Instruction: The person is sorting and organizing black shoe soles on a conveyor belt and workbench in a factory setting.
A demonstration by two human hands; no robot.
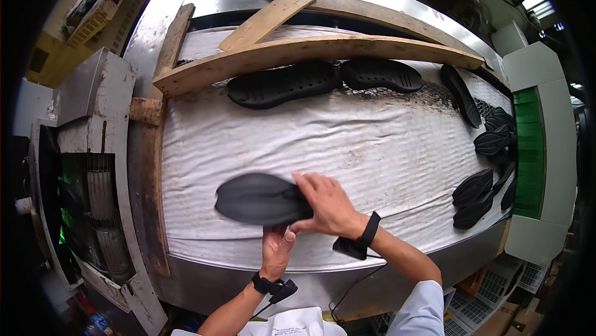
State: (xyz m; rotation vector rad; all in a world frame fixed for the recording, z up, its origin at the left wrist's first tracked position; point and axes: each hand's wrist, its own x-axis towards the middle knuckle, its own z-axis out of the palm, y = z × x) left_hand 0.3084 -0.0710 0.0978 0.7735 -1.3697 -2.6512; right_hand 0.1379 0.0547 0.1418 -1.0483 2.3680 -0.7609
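I observe both of my hands on one black shoe sole (257, 198), held just above the near part of the white cloth-covered belt (347, 143). My right hand (329, 205) lies over the sole's right end, fingers curled down across its top edge and clamped on it. My left hand (276, 250) comes up from beneath, thumb raised against the sole's underside near the same end; its fingers are hidden, so I can only record contact, not the full grip. Each wrist carries one black strap with a small black unit attached, two in all, and a thin cable hangs from the right one.

Moving outward, I count two more black soles (282, 84) lying tread-up end to end at the far side of the belt, pressed against a long curved wooden plank (323, 53). A second, shorter plank (267, 19) crosses above it at an angle, and a third wooden strip (174, 38) runs along the left edge.

At the right edge, one long sole (460, 95) lies alone on dark mesh (428, 95). Below it sits a heap of black soles (487, 171); I make out about six, but they overlap and the exact count cannot be confirmed.

A green ribbed panel (531, 149) stands just beyond the heap. A metal frame (248, 274) borders the belt on the near side.
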